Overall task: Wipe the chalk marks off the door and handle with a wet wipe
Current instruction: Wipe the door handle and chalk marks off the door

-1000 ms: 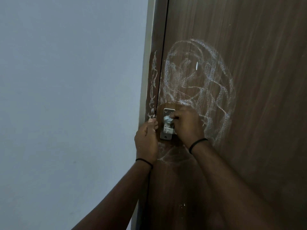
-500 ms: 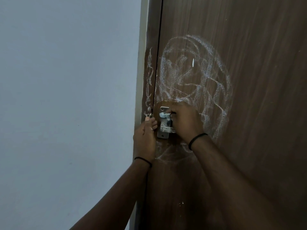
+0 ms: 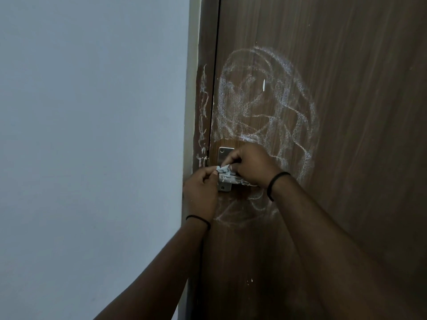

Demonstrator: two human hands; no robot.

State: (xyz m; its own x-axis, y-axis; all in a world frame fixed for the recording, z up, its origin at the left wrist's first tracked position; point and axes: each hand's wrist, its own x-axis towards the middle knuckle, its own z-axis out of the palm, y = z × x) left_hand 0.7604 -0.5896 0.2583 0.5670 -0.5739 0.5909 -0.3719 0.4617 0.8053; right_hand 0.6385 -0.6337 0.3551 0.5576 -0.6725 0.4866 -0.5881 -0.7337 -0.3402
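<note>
Wiping at the handle (image 3: 233,180), early stage by the look of it.

- Wet wipe (image 3: 223,169): small crumpled pale wad, pinched between both hands directly over the metal handle plate (image 3: 223,153), close to the door's left edge.
- Right hand (image 3: 251,163): fingers curled, gripping the wipe against the plate from the right; wrist covers most of the lever.
- Left hand (image 3: 203,188): fingertips pinching the wipe's left end, hand lying over the gap between door and frame.
- Handle: white smears visible on the exposed lever stub below the wipe; judged not yet clean.
- Door (image 3: 346,112): large looping chalk scribble (image 3: 265,100) above the handle, apparently untouched; fainter loops (image 3: 245,211) below the handle likewise remaining; a few white specks lower down.
- Door frame (image 3: 204,112): vertical chalk squiggles along the strip left of the door edge, remaining.
- Band of bare wood directly above the plate: possibly wiped, cannot tell.
- Outstanding, as judged: handle finish, both door scribbles, frame marks; nearly all of the job.
</note>
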